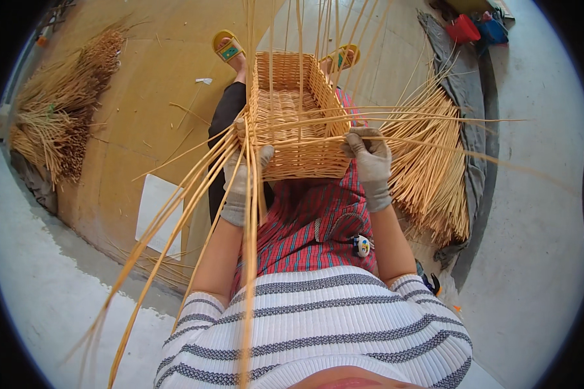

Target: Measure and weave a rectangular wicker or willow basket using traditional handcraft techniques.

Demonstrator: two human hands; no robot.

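A rectangular wicker basket (305, 155), honey-coloured and partly woven, rests tilted on my lap with its open top facing up. Tall loose canes rise from its far and right walls, and long wicker strands (169, 194) fan out from its near left corner. My left hand (242, 185), in a grey-white glove, grips that corner, thumb against the near wall and fingers partly hidden behind the strands. At the near right corner my gloved right hand (372, 162) pinches a wicker strand (448, 148) whose free end trails off to the right, blurred.
Bundles of thin canes lie on the floor at the left (65, 110) and the right (428, 168), the right one on a dark cloth (467, 97). A white sheet (159, 214) lies at the lower left. Red (462, 29) and blue (493, 31) containers stand far right.
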